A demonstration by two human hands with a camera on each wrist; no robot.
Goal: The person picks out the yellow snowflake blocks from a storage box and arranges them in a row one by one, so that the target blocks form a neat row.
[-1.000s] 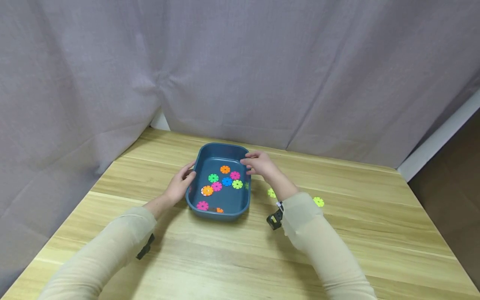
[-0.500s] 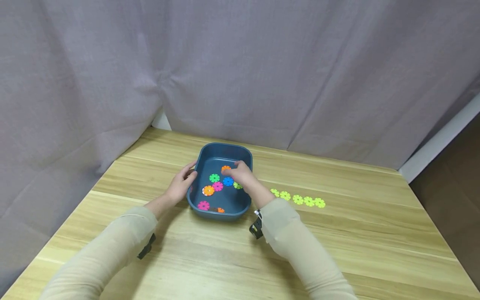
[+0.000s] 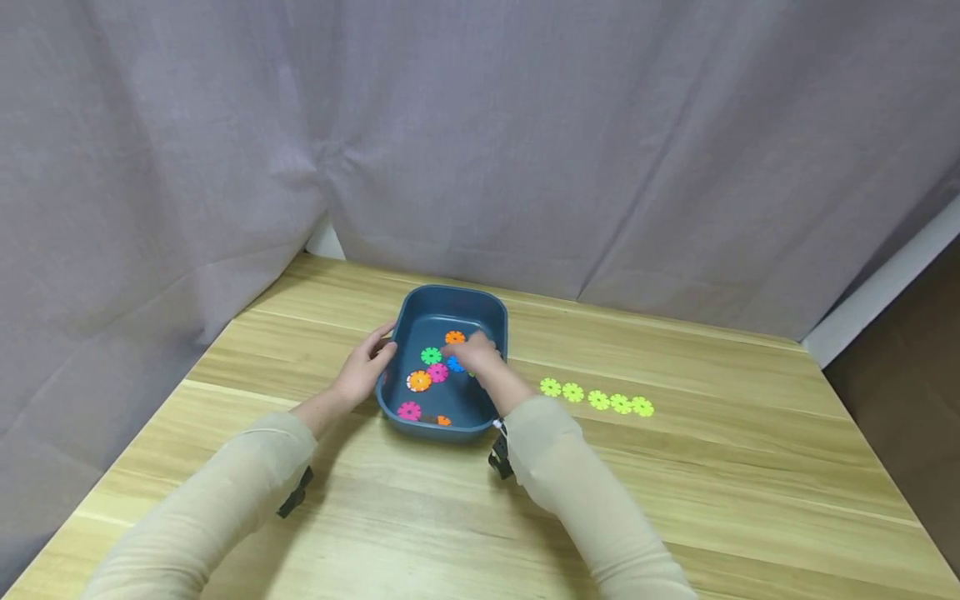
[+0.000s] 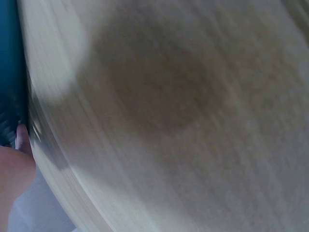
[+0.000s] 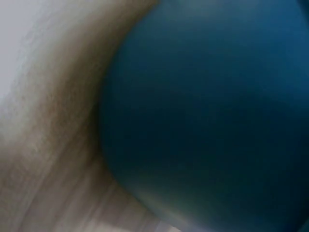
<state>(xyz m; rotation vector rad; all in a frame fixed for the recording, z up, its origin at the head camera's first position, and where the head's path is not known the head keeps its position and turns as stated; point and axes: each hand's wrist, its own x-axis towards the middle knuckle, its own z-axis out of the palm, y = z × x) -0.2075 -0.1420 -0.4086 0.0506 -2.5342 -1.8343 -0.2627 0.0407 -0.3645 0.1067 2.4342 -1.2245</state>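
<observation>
A dark blue plastic basin (image 3: pixel 442 432) stands on the table, with several snowflake building discs on its floor. My left hand (image 3: pixel 360 371) lies along the basin's left wall, its fingers stretched out and the thumb tip at the rim. In the left wrist view, part of that hand (image 4: pixel 14 169) shows against the basin's outer side (image 4: pixel 12 63). Reaching over the right rim, my right hand (image 3: pixel 477 354) points down into the basin beside a blue disc (image 3: pixel 454 364). Its fingertips are partly hidden, and I cannot tell whether they pinch a disc. Left of them are green (image 3: pixel 431 356) and orange (image 3: pixel 454 337) discs.
Several yellow-green snowflake discs (image 3: pixel 598 400) lie in a row on the wooden table (image 3: pixel 735 467), right of the basin. Two pink discs (image 3: pixel 408 411) (image 3: pixel 437 372) and another orange disc (image 3: pixel 419 381) sit in the basin. A grey curtain (image 3: pixel 525 150) hangs behind the table.
My right hand has moved from the basin's right rim left and down into the basin, uncovering the row of yellow-green discs. The left hand keeps its place at the left wall.
</observation>
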